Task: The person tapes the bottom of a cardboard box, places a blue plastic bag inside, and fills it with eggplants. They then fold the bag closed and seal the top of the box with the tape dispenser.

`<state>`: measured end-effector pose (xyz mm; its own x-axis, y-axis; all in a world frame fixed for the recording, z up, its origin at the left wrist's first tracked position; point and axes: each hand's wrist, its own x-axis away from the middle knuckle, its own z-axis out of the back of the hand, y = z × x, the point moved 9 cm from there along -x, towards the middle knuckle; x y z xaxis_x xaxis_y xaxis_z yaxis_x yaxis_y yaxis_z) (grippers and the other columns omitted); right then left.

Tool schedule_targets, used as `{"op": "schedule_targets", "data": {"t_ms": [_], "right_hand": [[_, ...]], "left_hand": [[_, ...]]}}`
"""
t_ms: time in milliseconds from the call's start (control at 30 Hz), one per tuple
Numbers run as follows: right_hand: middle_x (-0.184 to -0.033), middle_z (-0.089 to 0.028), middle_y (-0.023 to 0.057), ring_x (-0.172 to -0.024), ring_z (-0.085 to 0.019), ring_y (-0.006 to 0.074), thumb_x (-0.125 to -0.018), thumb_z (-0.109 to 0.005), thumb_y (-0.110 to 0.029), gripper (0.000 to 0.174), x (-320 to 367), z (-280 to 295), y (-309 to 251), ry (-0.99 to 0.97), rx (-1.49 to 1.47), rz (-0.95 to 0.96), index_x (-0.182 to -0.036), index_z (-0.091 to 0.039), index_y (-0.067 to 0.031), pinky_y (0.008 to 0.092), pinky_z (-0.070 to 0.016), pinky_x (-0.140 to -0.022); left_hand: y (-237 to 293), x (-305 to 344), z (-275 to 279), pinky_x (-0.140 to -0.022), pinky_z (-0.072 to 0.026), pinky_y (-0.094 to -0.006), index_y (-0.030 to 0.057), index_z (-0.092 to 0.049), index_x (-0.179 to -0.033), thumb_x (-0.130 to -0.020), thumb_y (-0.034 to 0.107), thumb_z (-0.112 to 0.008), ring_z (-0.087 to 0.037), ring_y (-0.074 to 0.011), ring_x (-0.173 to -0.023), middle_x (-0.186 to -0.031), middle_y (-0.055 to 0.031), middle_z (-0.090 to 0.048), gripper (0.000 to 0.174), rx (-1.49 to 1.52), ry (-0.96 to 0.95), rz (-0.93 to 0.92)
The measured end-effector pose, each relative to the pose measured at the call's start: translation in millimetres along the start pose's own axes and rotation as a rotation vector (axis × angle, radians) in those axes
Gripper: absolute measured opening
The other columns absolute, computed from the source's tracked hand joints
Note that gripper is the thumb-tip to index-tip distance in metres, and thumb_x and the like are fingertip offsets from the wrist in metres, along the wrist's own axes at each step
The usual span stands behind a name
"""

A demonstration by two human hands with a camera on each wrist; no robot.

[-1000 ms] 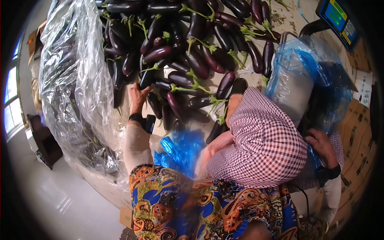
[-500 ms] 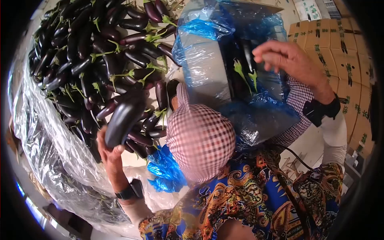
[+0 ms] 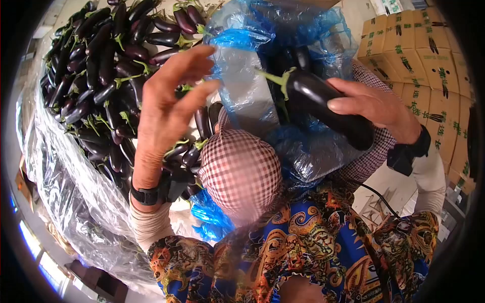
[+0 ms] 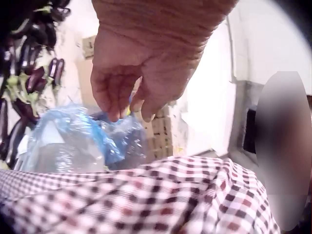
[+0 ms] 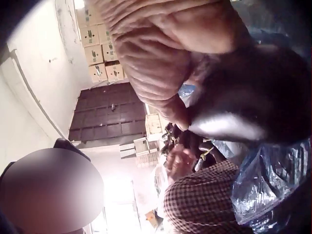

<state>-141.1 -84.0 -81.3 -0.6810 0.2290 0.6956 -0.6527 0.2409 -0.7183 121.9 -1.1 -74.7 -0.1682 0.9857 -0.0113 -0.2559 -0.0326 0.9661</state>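
Note:
My right hand (image 3: 376, 106) grips a large dark eggplant (image 3: 318, 96) with a green stem, thumb on its near side. In the right wrist view, the glossy eggplant (image 5: 243, 102) fills the space beside the fingers. Beneath it stands a box lined with a blue plastic bag (image 3: 247, 76), with more dark eggplants inside, partly hidden. My left hand (image 3: 169, 101) is raised between the eggplant pile (image 3: 96, 76) and the box, fingers spread and slightly bent, holding nothing. The left wrist view shows that hand (image 4: 146, 73) with bent fingers over the blue bag (image 4: 73, 136).
A checkered sleeve covers a raised knee (image 3: 240, 171) between the pile and the box. Clear plastic sheeting (image 3: 70, 202) edges the pile at left. Crumpled blue plastic (image 3: 209, 217) lies by the knee. Stacked printed cartons (image 3: 419, 65) stand at right.
The left hand picked up an eggplant from the pile, and it is now in the right hand. The left hand, emptied, has risen toward the box. The head view has swung right.

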Motion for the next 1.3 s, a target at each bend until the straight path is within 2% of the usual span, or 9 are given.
{"op": "schedule_targets", "data": {"t_ms": [33, 367, 533, 733, 800, 900, 967, 1100, 1300], "right_hand": [[-0.112, -0.061, 0.0105, -0.099, -0.059, 0.0175, -0.090, -0.063, -0.042, 0.057, 6, -1, 3, 0.009, -0.038, -0.039, -0.131, -0.054, -0.0035, 0.0299, -0.0453, -0.090], [-0.120, -0.057, 0.0141, -0.107, -0.057, 0.0162, -0.090, -0.066, -0.039, 0.078, -12, 5, 42, 0.090, -0.386, -0.139, -0.144, -0.031, 0.0057, 0.0275, -0.0496, -0.086], [-0.156, -0.017, 0.0219, -0.141, -0.027, 0.0249, -0.092, -0.065, -0.038, 0.093, -81, -13, 95, 0.152, -0.169, -0.279, -0.152, -0.007, 0.0027, 0.0327, -0.0269, -0.113], [-0.132, -0.051, 0.0255, -0.123, -0.050, 0.0337, -0.092, -0.058, -0.012, 0.051, -89, -35, 58, 0.037, 0.763, 0.548, -0.135, -0.040, 0.0096, 0.0344, -0.0386, -0.102], [-0.130, -0.053, 0.0230, -0.120, -0.051, 0.0286, -0.093, -0.057, -0.009, 0.049, -93, -34, 81, 0.118, 0.233, 0.095, -0.135, -0.040, 0.0094, 0.0332, -0.0390, -0.101], [-0.124, -0.057, 0.0207, -0.113, -0.053, 0.0219, -0.092, -0.058, -0.015, 0.051, -113, -25, 87, 0.115, 0.480, 0.319, -0.135, -0.042, 0.0071, 0.0318, -0.0404, -0.098], [-0.125, -0.057, 0.0224, -0.118, -0.052, 0.0259, -0.091, -0.058, -0.020, 0.054, -111, -30, 82, 0.025, 0.514, 0.016, -0.135, -0.042, 0.0074, 0.0335, -0.0386, -0.101], [-0.123, -0.056, 0.0265, -0.116, -0.054, 0.0318, -0.091, -0.058, -0.021, 0.054, -118, 5, 124, 0.154, 0.709, 0.019, -0.133, -0.043, 0.0083, 0.0370, -0.0425, -0.096], [-0.134, -0.049, 0.0300, -0.127, -0.046, 0.0385, -0.092, -0.059, -0.029, 0.063, -109, -6, 122, 0.074, 0.455, -0.020, -0.138, -0.039, 0.0090, 0.0393, -0.0340, -0.108]], "left_hand": [[-21, 13, 7, -0.087, -0.0496, -0.0297, 0.0004, -0.060, -0.121, -0.088, 0.009, -0.067, -0.063, -0.0154, -0.094, -0.104, -0.0075, -0.066, 0.035, 0.173, 0.046, 0.263], [-220, 172, 15, -0.076, -0.0484, -0.0229, 0.0021, -0.063, -0.112, -0.094, 0.017, -0.061, -0.062, -0.0092, -0.083, -0.092, -0.0013, -0.067, 0.023, 0.422, 0.400, 0.637], [-242, 219, -13, -0.075, -0.0484, -0.0230, 0.0012, -0.063, -0.109, -0.092, 0.016, -0.061, -0.060, -0.0092, -0.079, -0.090, -0.0009, -0.065, 0.023, 0.396, 0.426, 0.674], [-274, 282, -31, -0.073, -0.0488, -0.0247, -0.0013, -0.061, -0.112, -0.093, 0.015, -0.057, -0.061, -0.0114, -0.080, -0.089, -0.0043, -0.066, 0.025, 0.493, 0.491, 0.753], [-276, 290, -36, -0.069, -0.0466, -0.0237, -0.0006, -0.060, -0.110, -0.093, 0.015, -0.058, -0.058, -0.0098, -0.075, -0.084, -0.0012, -0.063, 0.023, 0.538, 0.514, 0.777], [-278, 293, -34, -0.065, -0.0456, -0.0247, 0.0003, -0.060, -0.106, -0.090, 0.012, -0.058, -0.054, -0.0096, -0.070, -0.077, 0.0024, -0.058, 0.020, 0.535, 0.545, 0.798], [-268, 283, -14, -0.071, -0.0471, -0.0240, -0.0003, -0.063, -0.108, -0.094, 0.017, -0.059, -0.059, -0.0088, -0.078, -0.087, -0.0018, -0.065, 0.023, 0.218, 0.567, 0.671], [-202, 249, 50, -0.072, -0.0483, -0.0355, 0.0011, -0.061, -0.112, -0.088, 0.009, -0.061, -0.060, -0.0247, -0.081, -0.100, -0.0123, -0.065, 0.025, -0.536, 0.768, 0.398], [-227, 209, 79, -0.089, -0.0454, -0.0435, 0.0071, -0.055, -0.121, -0.071, 0.008, -0.074, -0.055, -0.0381, -0.105, -0.109, -0.0191, -0.056, 0.053, -0.746, 0.660, 0.349]]}}
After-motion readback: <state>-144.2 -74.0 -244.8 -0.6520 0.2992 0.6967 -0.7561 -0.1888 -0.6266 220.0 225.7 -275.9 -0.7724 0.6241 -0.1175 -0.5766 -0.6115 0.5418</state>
